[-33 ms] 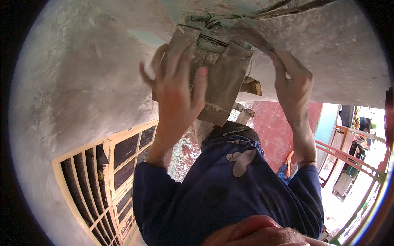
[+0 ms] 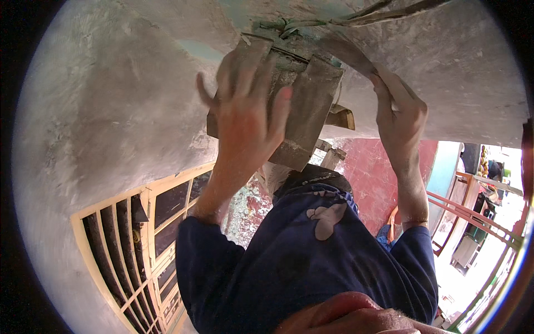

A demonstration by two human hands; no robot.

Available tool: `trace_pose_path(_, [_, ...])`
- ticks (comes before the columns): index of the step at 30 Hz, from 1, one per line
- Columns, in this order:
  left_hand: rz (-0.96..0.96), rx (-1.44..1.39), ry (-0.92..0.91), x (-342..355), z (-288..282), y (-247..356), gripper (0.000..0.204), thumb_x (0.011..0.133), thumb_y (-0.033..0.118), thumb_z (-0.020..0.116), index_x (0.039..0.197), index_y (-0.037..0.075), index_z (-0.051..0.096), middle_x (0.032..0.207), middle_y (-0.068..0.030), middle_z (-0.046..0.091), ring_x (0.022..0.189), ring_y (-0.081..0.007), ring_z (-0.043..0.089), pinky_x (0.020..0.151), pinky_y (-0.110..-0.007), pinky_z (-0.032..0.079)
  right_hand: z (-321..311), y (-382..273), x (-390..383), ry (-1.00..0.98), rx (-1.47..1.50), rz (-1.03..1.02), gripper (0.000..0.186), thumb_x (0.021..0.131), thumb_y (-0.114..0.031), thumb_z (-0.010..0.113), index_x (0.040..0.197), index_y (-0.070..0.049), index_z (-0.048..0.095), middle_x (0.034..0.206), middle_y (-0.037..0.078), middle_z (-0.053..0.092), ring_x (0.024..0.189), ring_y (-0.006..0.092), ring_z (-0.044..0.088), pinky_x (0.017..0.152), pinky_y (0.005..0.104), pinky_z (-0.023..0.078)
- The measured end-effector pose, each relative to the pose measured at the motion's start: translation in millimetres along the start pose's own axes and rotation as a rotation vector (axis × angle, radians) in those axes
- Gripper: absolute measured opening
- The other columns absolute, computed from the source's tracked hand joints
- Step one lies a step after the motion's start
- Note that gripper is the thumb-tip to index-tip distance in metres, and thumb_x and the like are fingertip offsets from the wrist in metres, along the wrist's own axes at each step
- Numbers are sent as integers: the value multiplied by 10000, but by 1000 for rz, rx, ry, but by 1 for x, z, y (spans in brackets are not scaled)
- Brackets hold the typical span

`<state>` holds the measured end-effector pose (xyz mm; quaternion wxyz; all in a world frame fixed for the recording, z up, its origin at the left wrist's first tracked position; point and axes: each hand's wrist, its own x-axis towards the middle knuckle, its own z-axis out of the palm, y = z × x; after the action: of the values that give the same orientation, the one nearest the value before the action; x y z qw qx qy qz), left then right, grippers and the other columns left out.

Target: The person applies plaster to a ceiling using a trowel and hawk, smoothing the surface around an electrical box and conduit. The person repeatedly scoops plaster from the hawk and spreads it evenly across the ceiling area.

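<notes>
My left hand (image 2: 245, 111), blurred, lies with fingers spread over grey-brown flat boards (image 2: 306, 117) against the mottled plaster overhead. My right hand (image 2: 401, 119) pinches a thin, flat, dark blade-like piece (image 2: 350, 50) that slants up toward the plaster, right of the boards. Grey cables (image 2: 300, 25) run along the surface just above. A short cut strip (image 2: 342, 118) juts out behind the boards.
A cream grilled window (image 2: 139, 250) is set in the plaster wall (image 2: 94, 111) on the left. Below are a red tiled floor (image 2: 367, 167) and another person's limb with blue clothing (image 2: 386, 236). At right are pink railings (image 2: 473, 214) and cluttered shelving.
My left hand has shifted slightly right across the boards. My right hand has moved a little to the right with the thin piece.
</notes>
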<state>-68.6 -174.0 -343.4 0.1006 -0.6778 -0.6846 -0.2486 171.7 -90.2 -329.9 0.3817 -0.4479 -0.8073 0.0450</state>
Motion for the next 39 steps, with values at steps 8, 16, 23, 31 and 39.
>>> trace_pose_path(8, [92,190,-15,38,38,9,474,1030,453,502,1192,76,739,1601,-169,333,1486,-429,208,1086,-792,117,-27,34,-47,14,69,186,178,933,-31,698,1102,-7,749,953,178,759,792,228,749,647,344,560])
trace_pose_path(16, [15,104,-33,39,41,23,501,1054,444,480,1240,37,703,1637,-221,223,1506,-498,93,1027,-860,70,-28,48,-77,9,205,331,169,940,-39,696,1096,8,742,940,165,758,800,204,740,690,329,581])
trace_pose_path(23, [-55,142,-76,45,50,28,516,1064,446,455,1270,40,696,1663,-239,160,1533,-500,-5,1034,-860,47,-23,37,-65,40,317,263,166,933,-24,695,1089,6,743,941,165,758,831,232,762,682,329,583])
trace_pose_path(31, [-59,82,-124,47,42,34,559,1079,472,390,1324,59,676,1674,-236,129,1538,-494,-49,1055,-856,7,-23,37,-80,23,364,307,164,924,-27,703,1081,-1,744,929,166,756,801,235,760,656,330,577])
trace_pose_path(39, [-171,66,-178,55,40,44,567,1093,485,346,1306,92,694,1671,-241,125,1540,-483,-65,1060,-855,-19,-16,45,-91,60,397,351,161,933,-32,698,1085,11,727,921,154,748,737,223,737,615,322,557])
